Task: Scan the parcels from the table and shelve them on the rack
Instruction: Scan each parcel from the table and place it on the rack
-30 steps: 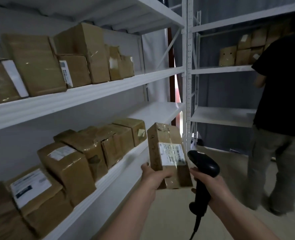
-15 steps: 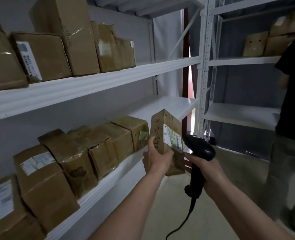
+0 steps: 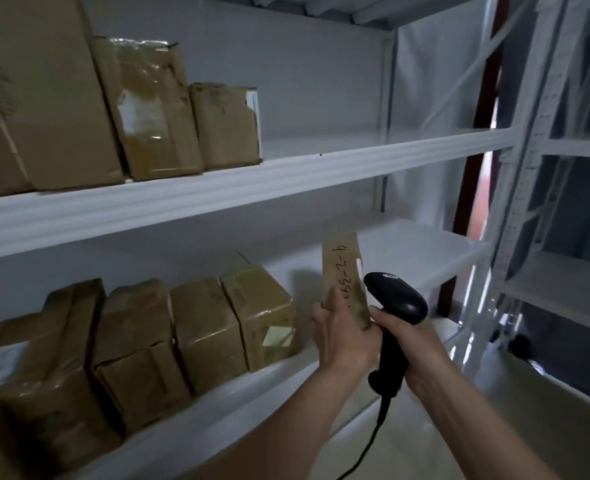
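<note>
The parcel (image 3: pixel 343 275) stands upright in the left hand (image 3: pixel 343 336), its grip wrapped round the lower end, over the lower shelf (image 3: pixel 407 261) beside the last box (image 3: pixel 262 313). The right hand (image 3: pixel 413 344) clasps the scanner (image 3: pixel 395 299). I'd slide it in upright, snug against that box.

Grey wall (image 3: pixel 321 81). Right of it a dark red post (image 3: pixel 477 140); further right a second white shelving unit (image 3: pixel 563 147). Pale floor (image 3: pixel 494 427) below. Dim light.
</note>
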